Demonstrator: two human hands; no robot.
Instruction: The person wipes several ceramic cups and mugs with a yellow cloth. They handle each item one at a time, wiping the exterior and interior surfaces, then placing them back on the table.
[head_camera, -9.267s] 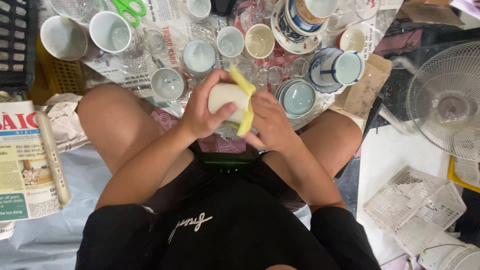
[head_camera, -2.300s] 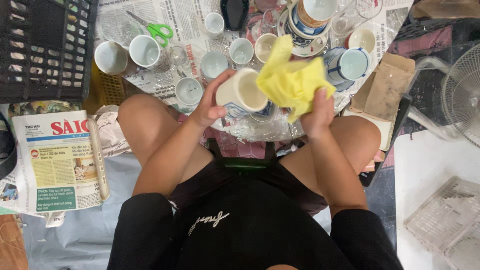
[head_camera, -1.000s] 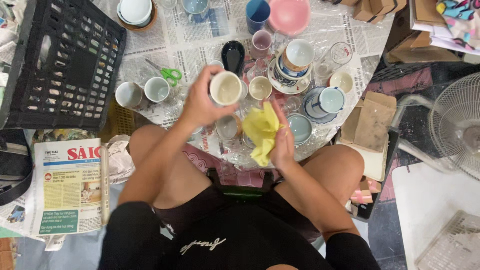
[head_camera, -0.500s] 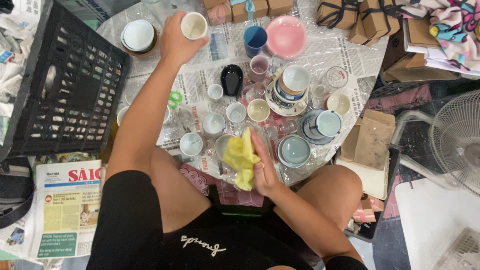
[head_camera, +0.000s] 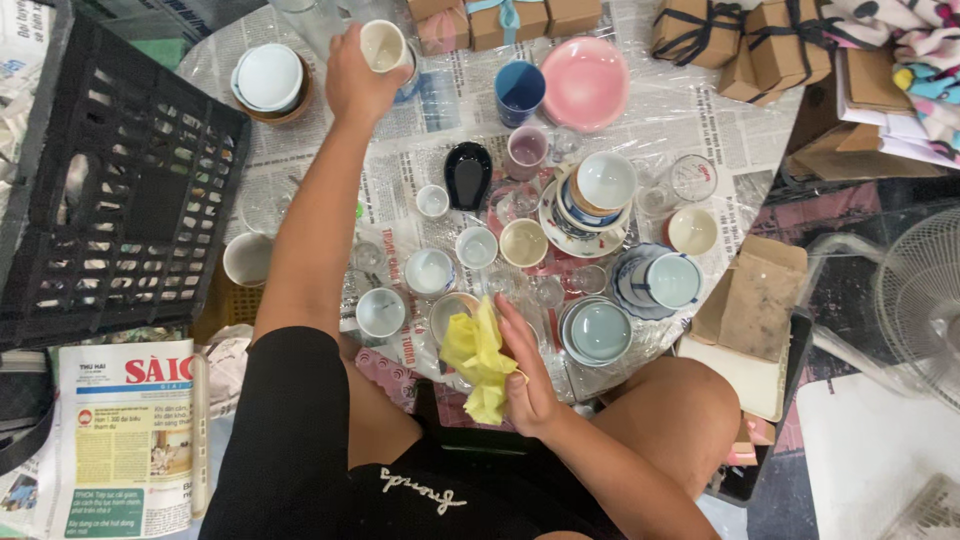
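Observation:
My left hand (head_camera: 356, 82) is stretched far forward and grips a cream cup (head_camera: 383, 45) by its side, close to a stack of pale saucers (head_camera: 268, 78) at the far left of the spread. My right hand (head_camera: 525, 368) rests near my lap and holds a crumpled yellow cloth (head_camera: 478, 357). The cloth hangs over the near edge of the newspaper-covered floor (head_camera: 440, 140), just beside a small white cup (head_camera: 380, 312) and a pale blue bowl (head_camera: 600, 330).
Several cups, bowls and saucers stand on the newspaper: a pink plate (head_camera: 585, 82), a blue cup (head_camera: 519, 90), a black spoon rest (head_camera: 468, 175). A black crate (head_camera: 110, 190) lies left, gift boxes (head_camera: 720, 35) at the back, a fan (head_camera: 920, 295) right, a folded newspaper (head_camera: 125, 435) near left.
My left hand has carried the cream cup from in front of me out to the far left back of the spread. My right hand has dropped toward my lap with the yellow cloth.

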